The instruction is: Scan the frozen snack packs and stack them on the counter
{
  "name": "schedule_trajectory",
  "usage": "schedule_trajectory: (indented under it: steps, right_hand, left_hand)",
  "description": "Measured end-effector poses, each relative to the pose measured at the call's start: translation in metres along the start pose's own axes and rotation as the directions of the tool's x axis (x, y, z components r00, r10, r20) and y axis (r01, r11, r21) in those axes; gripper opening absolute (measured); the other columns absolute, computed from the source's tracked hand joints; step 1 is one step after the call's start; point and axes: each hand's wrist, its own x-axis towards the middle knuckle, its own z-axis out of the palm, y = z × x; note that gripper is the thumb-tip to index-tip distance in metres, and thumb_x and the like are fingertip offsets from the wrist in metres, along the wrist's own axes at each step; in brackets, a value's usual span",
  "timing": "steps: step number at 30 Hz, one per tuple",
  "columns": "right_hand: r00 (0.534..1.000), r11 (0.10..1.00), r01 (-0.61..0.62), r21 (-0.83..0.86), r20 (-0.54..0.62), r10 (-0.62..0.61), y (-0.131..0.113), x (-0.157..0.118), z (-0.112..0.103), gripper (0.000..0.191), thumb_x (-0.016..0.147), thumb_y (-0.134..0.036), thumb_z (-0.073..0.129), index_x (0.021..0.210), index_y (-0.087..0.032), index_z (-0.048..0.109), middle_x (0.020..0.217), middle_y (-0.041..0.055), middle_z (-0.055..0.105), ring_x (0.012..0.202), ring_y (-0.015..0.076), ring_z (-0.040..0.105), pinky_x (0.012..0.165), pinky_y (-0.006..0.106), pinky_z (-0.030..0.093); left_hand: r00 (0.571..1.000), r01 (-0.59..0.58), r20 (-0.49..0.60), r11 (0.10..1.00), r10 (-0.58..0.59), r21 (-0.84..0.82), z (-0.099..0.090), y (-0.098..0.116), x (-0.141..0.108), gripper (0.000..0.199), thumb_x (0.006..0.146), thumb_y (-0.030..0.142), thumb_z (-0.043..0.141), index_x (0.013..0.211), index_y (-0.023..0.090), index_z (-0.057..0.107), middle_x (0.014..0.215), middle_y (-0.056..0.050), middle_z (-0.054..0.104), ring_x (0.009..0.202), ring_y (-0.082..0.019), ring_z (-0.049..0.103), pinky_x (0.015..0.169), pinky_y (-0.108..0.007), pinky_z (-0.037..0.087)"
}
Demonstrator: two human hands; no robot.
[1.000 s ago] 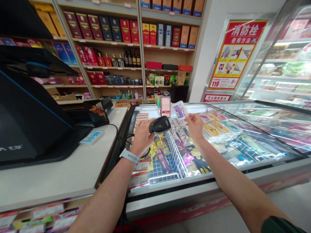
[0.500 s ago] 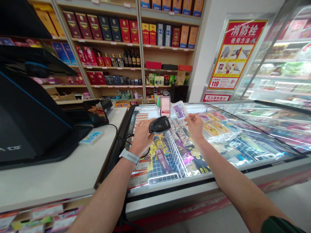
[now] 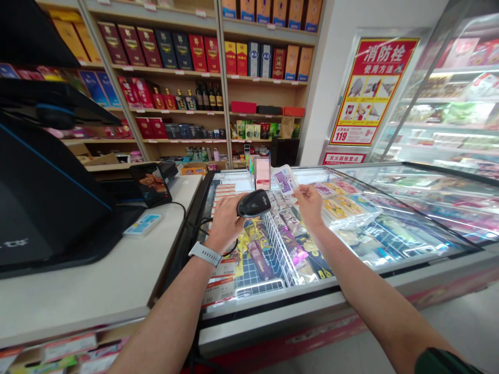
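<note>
My left hand point(image 3: 226, 221) is wrapped round a black barcode scanner point(image 3: 254, 203), whose head points right over the freezer. A grey watch band sits on that wrist. Between the thumb and fingers of my right hand point(image 3: 310, 205) is a flat, clear-edged pack with a purple label point(image 3: 286, 180), tilted and held up by its lower right corner. The scanner and the pack are a short gap apart. Just behind them stands a pinkish, partly blurred panel point(image 3: 262, 173). Below both hands lies the glass-topped chest freezer point(image 3: 273, 311) with wrapped ice creams inside.
Similar packs in a clear bundle point(image 3: 345, 205) lie on the freezer glass at right. To the left, a counter point(image 3: 97, 291) bears a black checkout terminal point(image 3: 47, 208), a small screen point(image 3: 150, 184) and a blue-labelled pack point(image 3: 143, 224). Shelves of boxes and bottles stand behind.
The view has shifted slightly, so most things sit a little further left. Both hands keep hold of the scanner and the pack, with hardly any movement between them.
</note>
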Motion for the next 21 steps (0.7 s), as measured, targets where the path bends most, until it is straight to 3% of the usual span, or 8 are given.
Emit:
schedule_trajectory:
  steps: [12, 21]
  right_hand:
    - [0.999, 0.998, -0.049, 0.041, 0.017, 0.048, -0.021, -0.006, -0.012, 0.038, 0.071, -0.050, 0.072, 0.090, -0.019, 0.062, 0.077, 0.0022, 0.067, 0.069, 0.0191, 0.066, 0.051, 0.030, 0.055]
    - [0.999, 0.995, 0.046, -0.086, -0.012, -0.048, -0.026, 0.009, -0.054, 0.039, 0.072, -0.051, 0.073, 0.091, -0.018, 0.064, 0.083, 0.0054, 0.070, 0.070, 0.0211, 0.067, 0.056, 0.036, 0.058]
  left_hand:
    - [0.999, 0.021, 0.028, 1.000, -0.022, 0.013, 0.001, -0.001, -0.001, 0.049, 0.081, 0.013, 0.056, 0.130, 0.019, 0.055, 0.122, -0.010, 0.068, 0.115, -0.027, 0.060, 0.103, -0.044, 0.041]
    - [0.999, 0.030, 0.024, 1.000, -0.030, -0.004, 0.000, 0.000, -0.001, 0.050, 0.080, 0.012, 0.056, 0.129, 0.019, 0.056, 0.123, -0.009, 0.068, 0.115, -0.027, 0.060, 0.103, -0.044, 0.041]
